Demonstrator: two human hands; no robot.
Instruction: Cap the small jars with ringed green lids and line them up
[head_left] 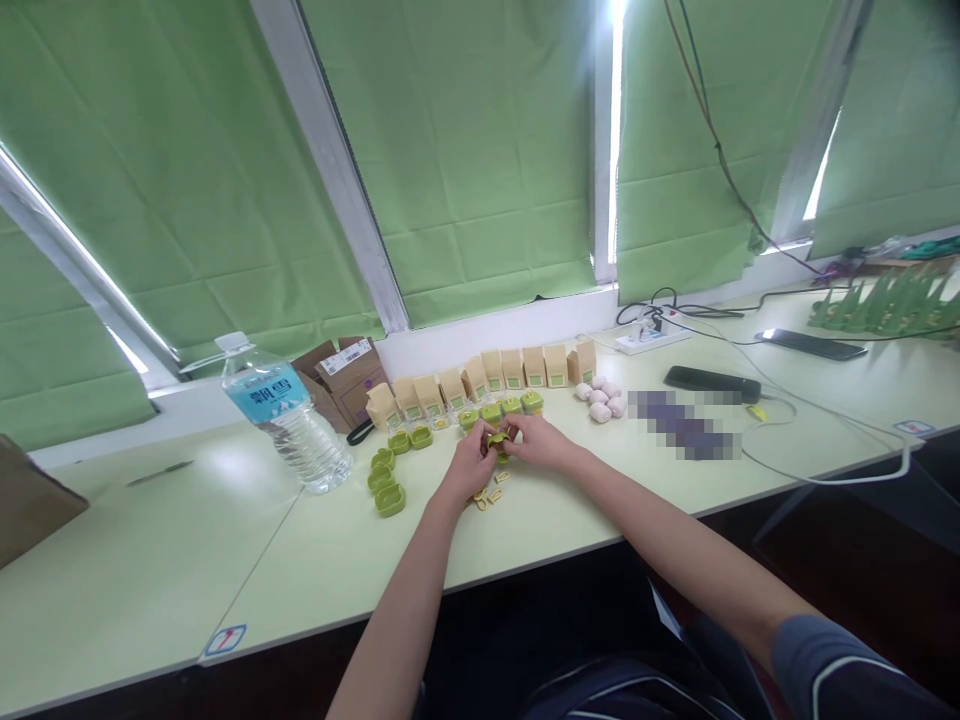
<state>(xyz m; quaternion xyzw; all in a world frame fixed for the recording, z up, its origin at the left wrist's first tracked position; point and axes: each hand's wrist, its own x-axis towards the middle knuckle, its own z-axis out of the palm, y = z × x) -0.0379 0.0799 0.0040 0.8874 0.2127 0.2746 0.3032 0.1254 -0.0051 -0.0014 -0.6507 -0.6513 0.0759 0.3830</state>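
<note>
Near the middle of the table, my left hand (471,465) and my right hand (538,441) meet with fingertips closed on a small green plastic piece (496,438). The fingers hide part of it, so its exact kind cannot be made out. Just below my hands lie several small yellow plastic parts (495,495). Open green plastic cups (390,499) curve along the left side. Behind my hands stands a row of small green lidded boxes (511,406). Several pale round pieces (600,398) are grouped to the right.
Small tan paper bags (491,370) line up at the back beside a cardboard box (352,385). A large water bottle (289,420) stands left. On the right are a black elongated device (712,384), a phone (810,344), a power strip (652,341) and loose cables.
</note>
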